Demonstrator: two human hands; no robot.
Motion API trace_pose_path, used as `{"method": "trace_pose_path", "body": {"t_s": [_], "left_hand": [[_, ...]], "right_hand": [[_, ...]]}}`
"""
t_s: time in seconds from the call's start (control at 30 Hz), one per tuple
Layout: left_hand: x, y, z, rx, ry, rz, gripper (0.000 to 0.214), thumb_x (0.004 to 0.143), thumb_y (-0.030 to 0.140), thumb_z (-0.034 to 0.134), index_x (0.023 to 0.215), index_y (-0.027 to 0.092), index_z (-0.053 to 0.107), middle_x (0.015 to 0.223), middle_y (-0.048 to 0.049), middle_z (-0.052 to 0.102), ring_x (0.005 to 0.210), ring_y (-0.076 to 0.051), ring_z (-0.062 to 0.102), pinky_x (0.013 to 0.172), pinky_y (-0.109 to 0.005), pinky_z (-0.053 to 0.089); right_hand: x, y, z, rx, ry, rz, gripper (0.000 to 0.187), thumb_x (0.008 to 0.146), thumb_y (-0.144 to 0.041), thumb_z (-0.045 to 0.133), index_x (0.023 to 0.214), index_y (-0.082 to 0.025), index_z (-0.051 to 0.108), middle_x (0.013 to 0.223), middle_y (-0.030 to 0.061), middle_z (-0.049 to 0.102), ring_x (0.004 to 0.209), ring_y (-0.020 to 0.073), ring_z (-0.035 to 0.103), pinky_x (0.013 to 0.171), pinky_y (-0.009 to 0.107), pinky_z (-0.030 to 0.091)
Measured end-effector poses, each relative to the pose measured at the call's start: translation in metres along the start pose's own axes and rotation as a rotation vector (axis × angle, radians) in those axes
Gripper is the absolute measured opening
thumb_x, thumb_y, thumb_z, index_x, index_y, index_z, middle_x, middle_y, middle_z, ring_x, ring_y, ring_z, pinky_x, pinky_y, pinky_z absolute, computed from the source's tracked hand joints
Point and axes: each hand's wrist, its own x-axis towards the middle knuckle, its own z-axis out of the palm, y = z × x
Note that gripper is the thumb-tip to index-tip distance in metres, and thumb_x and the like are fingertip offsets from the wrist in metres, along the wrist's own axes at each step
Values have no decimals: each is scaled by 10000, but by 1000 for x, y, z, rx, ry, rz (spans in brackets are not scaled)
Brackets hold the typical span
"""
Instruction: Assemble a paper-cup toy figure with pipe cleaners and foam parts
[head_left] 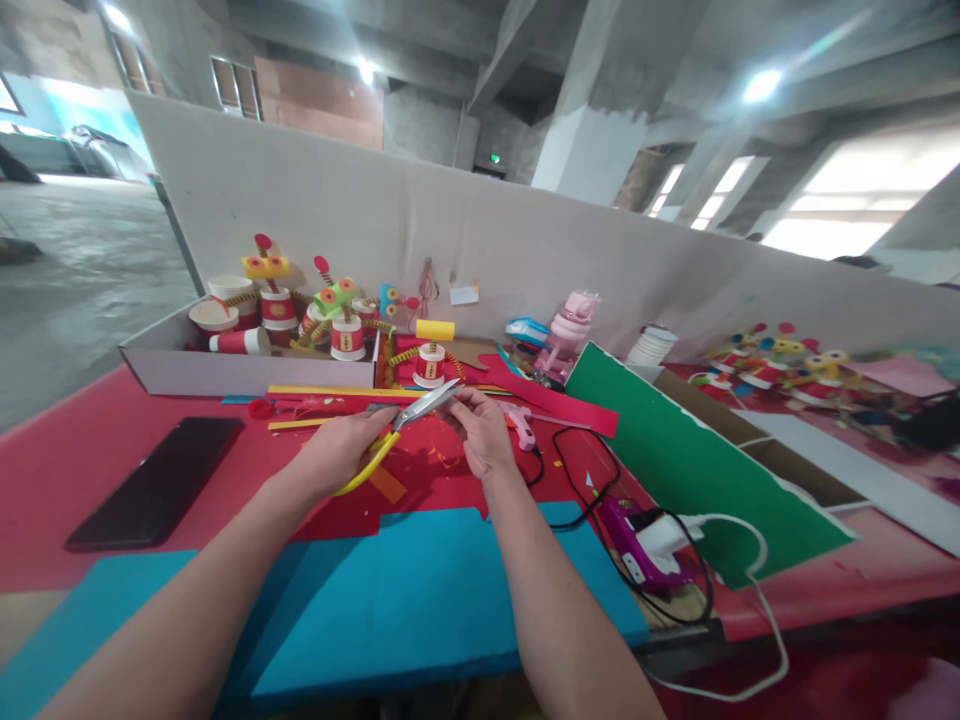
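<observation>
My left hand (346, 448) is closed around a pair of scissors (429, 404) with yellow handles, which hang below its fingers. The metal blades point up and to the right. Beside the blade tips is my right hand (482, 432), its thumb and fingers pinched together; whatever is between them is too small or hidden to make out. Just beyond the blades, a red and white paper-cup figure (430, 366) with a yellow roll (435, 330) for a head and folded paper arms stands upright. Orange paper scraps (388, 485) lie under the scissors.
A white box (247, 374) at back left holds several cup figures. A black phone-like slab (159, 482) lies at left. A pink glue gun (521, 427) is right of my hands. A green board (690, 465), purple power strip (646, 545) and cables occupy the right side.
</observation>
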Motion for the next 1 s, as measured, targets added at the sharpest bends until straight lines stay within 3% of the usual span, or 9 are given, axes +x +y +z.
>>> {"method": "trace_pose_path", "body": {"t_s": [1.0], "left_hand": [[0,-1,-2,-12,-22,2,465,873,211,390,1330,184,469,925,-117,697,785,-243,657,633,-272,415]], "right_hand": [[-1,-1,0,-3,-3,-1,227,569,-273,823,717,-188,673,692,-39,686,652,101,647,706,236,548]]}}
